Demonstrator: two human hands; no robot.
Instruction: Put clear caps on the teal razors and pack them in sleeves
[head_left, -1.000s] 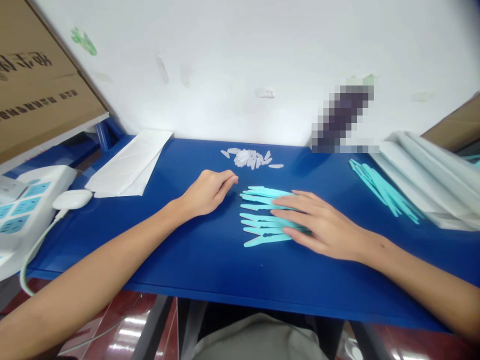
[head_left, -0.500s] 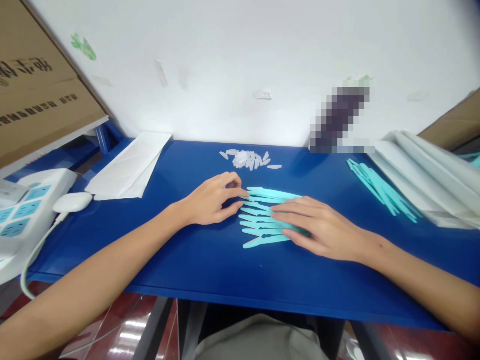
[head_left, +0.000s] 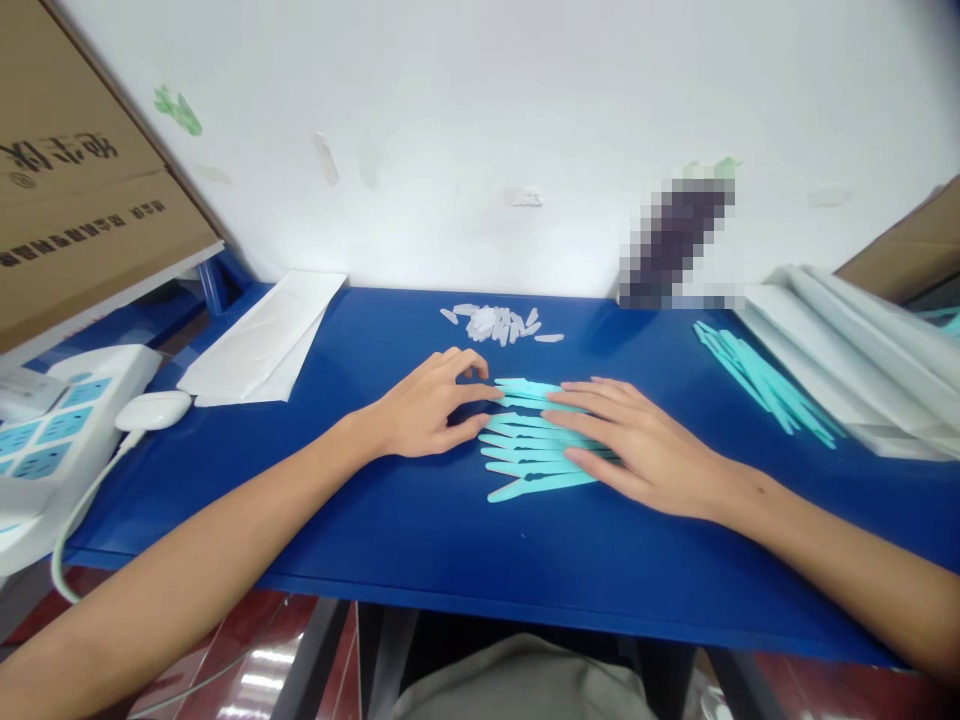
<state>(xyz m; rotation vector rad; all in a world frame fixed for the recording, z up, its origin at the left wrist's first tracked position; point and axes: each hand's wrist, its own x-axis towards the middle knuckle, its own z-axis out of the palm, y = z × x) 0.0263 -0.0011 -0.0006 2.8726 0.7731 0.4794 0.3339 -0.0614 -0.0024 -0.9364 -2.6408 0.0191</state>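
Several flat turquoise strips [head_left: 525,455] lie side by side on the blue table, their notched ends toward the left. My right hand [head_left: 630,440] rests over their right part with its fingers spread, covering the far ends. At the left ends of the upper strips is my left hand [head_left: 439,405], fingers apart and bent, fingertips touching or very close to the strips. Behind them lies a small pile of whitish translucent pieces [head_left: 499,323].
More turquoise strips [head_left: 765,380] lie at the right beside white packaging [head_left: 847,350]. A folded white sheet [head_left: 262,340] is at the left, near a power strip [head_left: 75,430] with a plugged-in white adapter [head_left: 152,410]. A cardboard box [head_left: 90,190] stands behind.
My right hand's fingers have spread more over the strips, and the upper strips sit slightly differently. My left hand has barely moved. The view has shifted a little.
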